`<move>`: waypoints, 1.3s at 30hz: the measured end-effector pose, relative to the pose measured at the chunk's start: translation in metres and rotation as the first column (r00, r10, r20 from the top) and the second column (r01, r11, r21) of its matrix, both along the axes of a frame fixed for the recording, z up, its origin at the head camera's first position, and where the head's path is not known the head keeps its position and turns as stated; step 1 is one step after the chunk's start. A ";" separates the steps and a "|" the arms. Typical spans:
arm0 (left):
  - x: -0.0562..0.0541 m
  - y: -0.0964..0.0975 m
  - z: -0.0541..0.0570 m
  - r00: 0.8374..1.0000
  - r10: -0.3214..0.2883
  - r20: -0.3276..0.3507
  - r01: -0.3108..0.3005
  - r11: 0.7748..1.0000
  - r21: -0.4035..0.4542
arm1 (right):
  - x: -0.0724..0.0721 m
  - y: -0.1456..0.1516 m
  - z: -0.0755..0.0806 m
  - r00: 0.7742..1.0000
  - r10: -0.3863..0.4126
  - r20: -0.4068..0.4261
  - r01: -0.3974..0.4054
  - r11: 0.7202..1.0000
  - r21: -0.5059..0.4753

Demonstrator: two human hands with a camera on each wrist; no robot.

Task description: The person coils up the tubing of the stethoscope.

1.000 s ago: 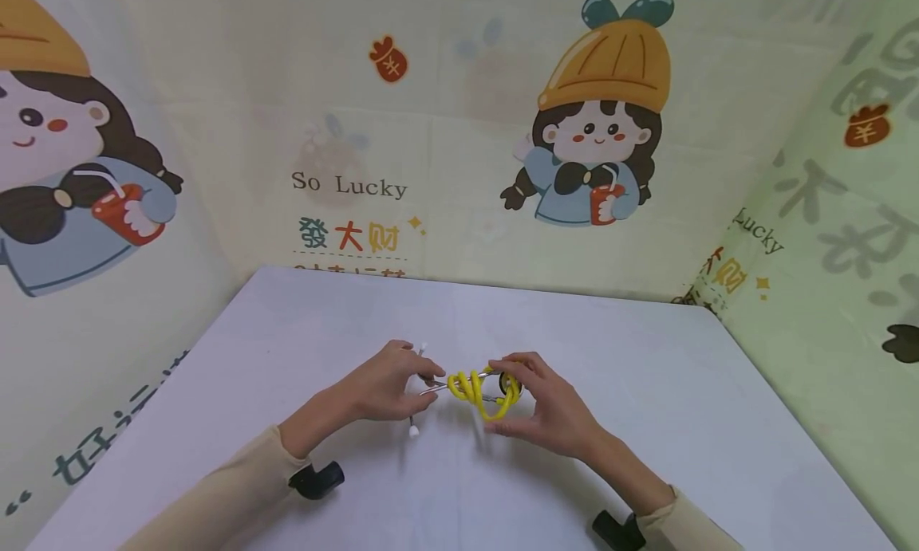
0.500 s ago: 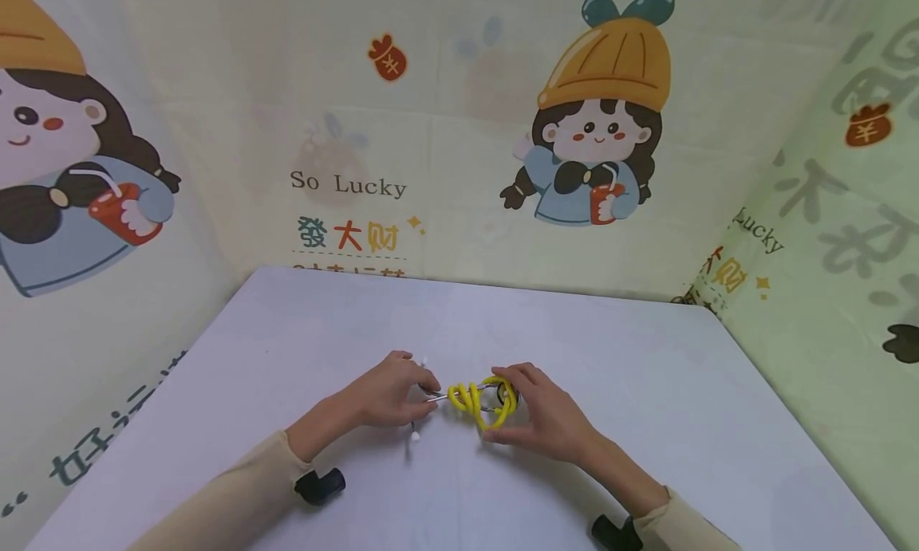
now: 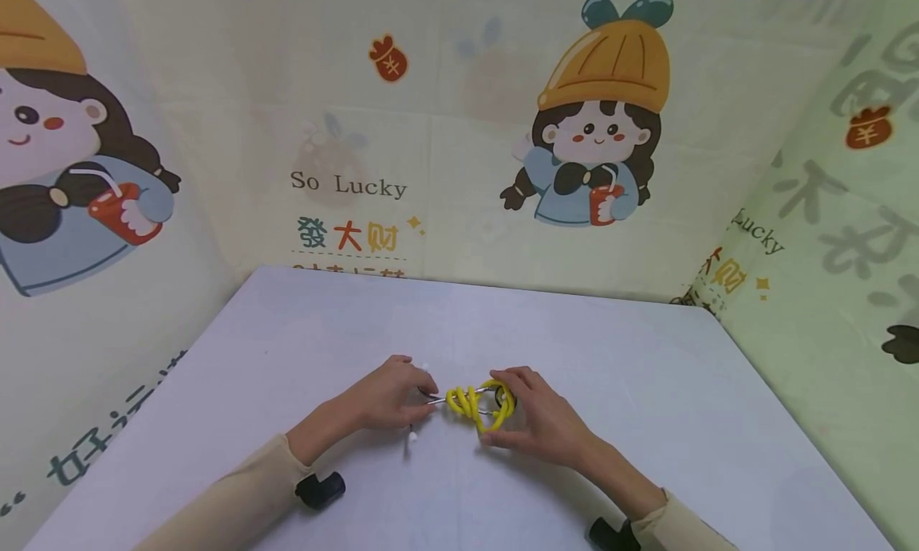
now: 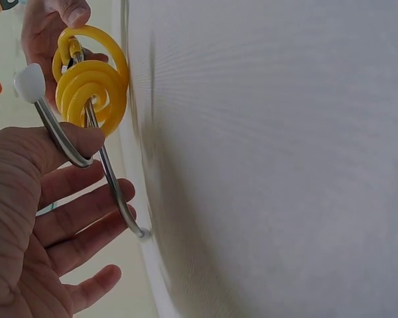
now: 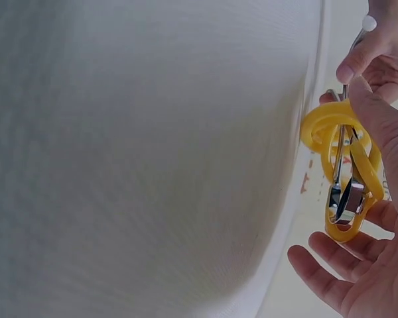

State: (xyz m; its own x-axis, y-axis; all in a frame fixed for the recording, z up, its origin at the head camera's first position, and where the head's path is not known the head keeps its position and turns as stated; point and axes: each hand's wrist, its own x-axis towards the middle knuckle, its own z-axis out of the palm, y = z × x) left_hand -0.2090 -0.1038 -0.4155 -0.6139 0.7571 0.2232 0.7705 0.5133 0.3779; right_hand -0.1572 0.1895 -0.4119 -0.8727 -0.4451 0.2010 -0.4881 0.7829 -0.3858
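A stethoscope with yellow tubing (image 3: 459,403) is held between both hands, low over the white table. Its tubing is wound in coils around the metal tubes. My left hand (image 3: 388,393) pinches the metal ear tubes (image 4: 111,173) between thumb and fingers, its other fingers loosely spread. One white ear tip (image 4: 30,83) sticks up past the thumb, and the other end points toward the table. At the opposite end my right hand (image 3: 546,419) grips the yellow loop between thumb and fingers. The round metal chest piece (image 5: 350,200) sits inside that loop.
The white tabletop (image 3: 330,320) extends around both hands. Printed cloth walls (image 3: 459,136) with cartoon figures stand behind it and along both sides. Black wrist cameras (image 3: 321,491) are worn below each hand.
Both hands and the stethoscope have moved down in the head view, a little closer to the person. The grips look the same, and the motion slows in the last half second.
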 end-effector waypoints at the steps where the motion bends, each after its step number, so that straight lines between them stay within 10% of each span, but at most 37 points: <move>1: 0.000 0.000 0.000 1.000 -0.003 -0.001 0.003 1.000 0.003 | 0.000 0.000 0.000 1.000 0.002 0.006 -0.002 1.000 0.001; 39: 0.003 0.000 0.008 0.991 0.114 0.063 -0.121 0.987 0.108 | 0.003 0.002 0.001 0.999 0.043 0.006 -0.043 0.999 -0.017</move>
